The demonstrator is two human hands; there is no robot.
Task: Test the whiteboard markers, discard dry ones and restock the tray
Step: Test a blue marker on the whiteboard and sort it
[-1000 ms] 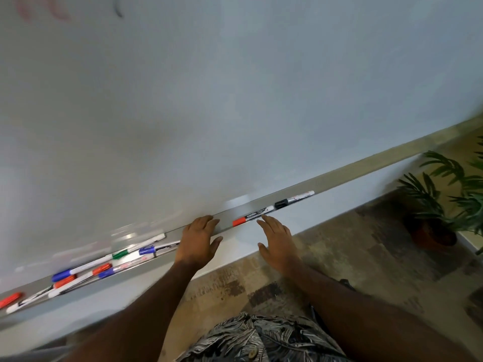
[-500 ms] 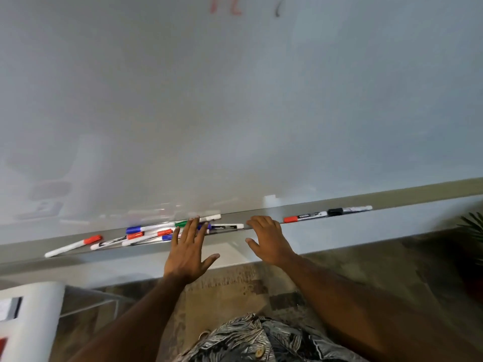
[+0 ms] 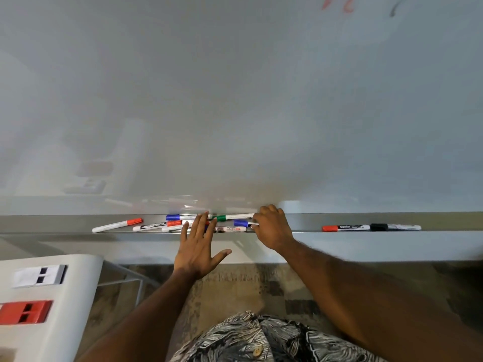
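A long grey tray (image 3: 52, 223) runs under the whiteboard (image 3: 235, 100). Several markers lie heaped in its middle: a blue-capped one (image 3: 173, 217), a green-capped one (image 3: 222, 218) and red-capped ones (image 3: 174, 223). One red-capped marker (image 3: 117, 225) lies apart on the left. Further right, a red marker (image 3: 345, 227) and a black marker (image 3: 394, 227) lie end to end. My left hand (image 3: 198, 246) is spread flat, fingertips over the heap. My right hand (image 3: 271, 226) curls at the heap's right end, fingers closed on a short blue-capped marker (image 3: 240, 222).
A white table (image 3: 78, 283) stands at the lower left, carrying a red block (image 3: 24, 312) and a white and grey block (image 3: 39, 276). Red and dark strokes (image 3: 339, 3) mark the board's top right. Patterned carpet (image 3: 235, 288) lies below.
The view has swung left, bringing the heap of markers to the centre. My right hand slid left along the tray to the heap's end; my left hand now reaches over the heap.
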